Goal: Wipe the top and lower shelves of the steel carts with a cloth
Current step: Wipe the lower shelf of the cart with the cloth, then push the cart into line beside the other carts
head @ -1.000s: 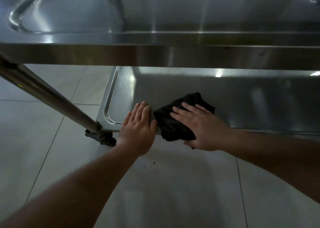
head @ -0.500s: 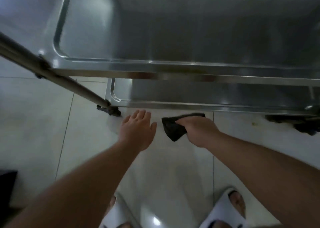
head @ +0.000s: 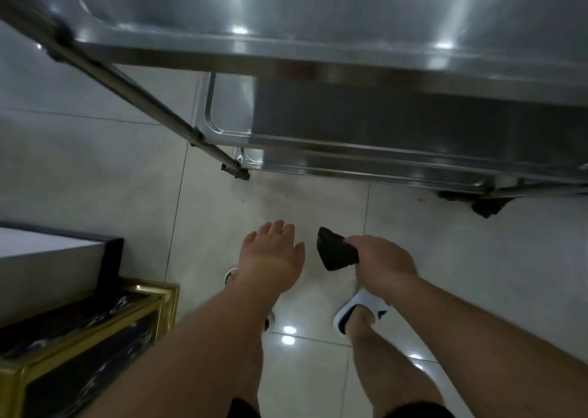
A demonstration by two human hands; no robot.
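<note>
A steel cart fills the top of the head view, seen from above: its top shelf (head: 318, 13), a middle shelf (head: 381, 122) under it, and a strip of the lowest shelf (head: 318, 163) by the floor. My right hand (head: 380, 263) grips a crumpled black cloth (head: 334, 252) in the air, in front of the cart and apart from it. To the left of the cloth my left hand (head: 270, 255) hovers with fingers straight, holding nothing.
A slanted steel post (head: 127, 90) runs down the cart's left corner to a caster (head: 235, 171); another caster (head: 486, 206) shows at right. A white box (head: 47, 258) and a gold-framed stand (head: 95, 328) sit at lower left. My feet in white slippers (head: 359, 312) stand on tiled floor.
Both hands have come off the low shelf and drawn back from the cart. The view has risen above the cart, and my right hand has bunched the cloth in its grip.
</note>
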